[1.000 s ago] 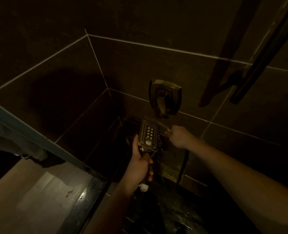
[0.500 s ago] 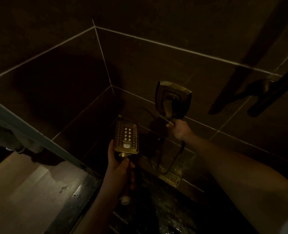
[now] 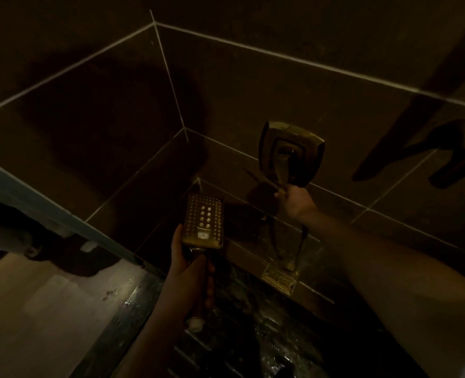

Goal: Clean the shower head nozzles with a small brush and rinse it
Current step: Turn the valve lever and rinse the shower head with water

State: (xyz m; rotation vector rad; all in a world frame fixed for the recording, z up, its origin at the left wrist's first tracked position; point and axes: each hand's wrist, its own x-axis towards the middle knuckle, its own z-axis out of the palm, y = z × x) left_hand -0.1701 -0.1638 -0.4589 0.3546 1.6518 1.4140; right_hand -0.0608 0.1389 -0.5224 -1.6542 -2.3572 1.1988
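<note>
- Dark tiled walls (image 3: 253, 85) meet in a corner of a very dim shower stall, pale grout lines crossing them and a wet floor (image 3: 266, 336) glinting below.
- Left hand (image 3: 190, 271) is wrapped tight around the handle of the shower head (image 3: 204, 221) — the rectangular face turned up toward the camera, nozzle rows in plain sight, likely so the holes can be checked and caught by water.
- Shower head sits low, close to the corner of the 2 walls, just left of the mixer tap (image 3: 291, 154) on the back wall.
- Right hand (image 3: 294, 200) reaches up to the tap's lower edge, fingers closed on its lever; a thin stick — probably the small brush (image 3: 261, 179) — pokes out leftward from the same fist, though the gloom makes that a guess.
- Looks like the rinse step: 1 hand works the water, the other aims the face.
- Hose (image 3: 302, 241) loops down to a small floor drain plate (image 3: 279, 281) at the wall's foot.
- A pale button or badge sits at the bottom of the nozzle face, but no writing is readable anywhere.
</note>
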